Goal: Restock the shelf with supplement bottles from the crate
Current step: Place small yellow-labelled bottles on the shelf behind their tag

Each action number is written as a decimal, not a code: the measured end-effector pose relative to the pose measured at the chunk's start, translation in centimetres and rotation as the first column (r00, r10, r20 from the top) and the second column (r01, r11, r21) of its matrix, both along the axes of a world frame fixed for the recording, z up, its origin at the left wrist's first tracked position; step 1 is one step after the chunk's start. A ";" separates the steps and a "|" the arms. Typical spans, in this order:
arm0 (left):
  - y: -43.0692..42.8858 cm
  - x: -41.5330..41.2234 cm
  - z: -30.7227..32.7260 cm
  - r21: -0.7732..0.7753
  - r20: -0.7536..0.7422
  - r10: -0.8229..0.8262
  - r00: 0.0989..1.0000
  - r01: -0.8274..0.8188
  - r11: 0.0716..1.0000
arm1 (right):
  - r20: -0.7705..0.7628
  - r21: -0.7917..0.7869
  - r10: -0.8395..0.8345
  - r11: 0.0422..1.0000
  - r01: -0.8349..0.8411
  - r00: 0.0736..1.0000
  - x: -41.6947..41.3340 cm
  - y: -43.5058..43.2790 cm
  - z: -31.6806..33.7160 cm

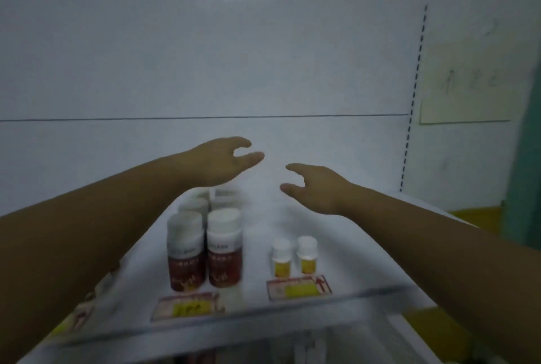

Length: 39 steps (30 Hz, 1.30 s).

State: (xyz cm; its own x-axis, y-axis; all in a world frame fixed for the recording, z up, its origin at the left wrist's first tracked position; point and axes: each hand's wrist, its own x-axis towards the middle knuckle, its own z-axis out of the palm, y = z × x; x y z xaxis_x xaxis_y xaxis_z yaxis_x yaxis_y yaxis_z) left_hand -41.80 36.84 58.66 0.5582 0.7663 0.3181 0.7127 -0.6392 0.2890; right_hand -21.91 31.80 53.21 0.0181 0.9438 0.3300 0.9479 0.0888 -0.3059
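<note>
Two hands reach over the smooth white shelf (336,246), well apart from each other; the left hand (222,163) and right hand (316,191) each show loosely spread fingers and a parted thumb, holding nothing; cylindrical red-labelled bottles (224,249) with round white caps stand upright in two rows beneath the left wrist, two sharp in front, at least two more blurred behind; two small yellow-labelled bottles (281,258), also white-capped, stand side by side to their right; two glossy red-and-yellow price tags (298,287) sit on the front lip, a third partly hidden by the left forearm; one slotted strip (415,77) climbs the matte back panel (205,56).
</note>
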 end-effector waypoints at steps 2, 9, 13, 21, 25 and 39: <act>-4.6 1.8 -1.1 0.046 0.129 -0.055 0.990 0.049 0.998 | -0.038 0.063 0.040 0.997 -0.038 0.998 0.7 -3.5 -0.9; -18.0 4.6 -11.1 -0.152 0.171 -0.313 0.934 0.339 0.928 | -0.139 0.251 0.277 0.939 -0.236 0.951 1.8 -18.5 -8.4; -18.3 4.0 -18.4 -0.366 0.126 -0.221 0.967 0.253 0.896 | -0.235 0.001 0.242 0.969 -0.249 0.941 3.3 -21.7 -16.1; -11.8 2.9 -35.4 -0.560 0.079 0.171 0.982 -0.098 0.823 | -0.479 -0.333 -0.032 0.931 -0.148 0.877 5.7 -18.0 -31.6; -7.7 5.0 -40.9 -0.502 0.053 0.189 0.981 -0.137 0.854 | -0.440 -0.283 -0.044 0.955 -0.091 0.897 4.2 -13.4 -36.3; -0.6 14.2 -46.7 -0.125 -0.738 0.082 0.670 -0.256 0.959 | 0.015 -0.440 -0.125 0.890 0.119 0.992 4.3 2.0 -46.0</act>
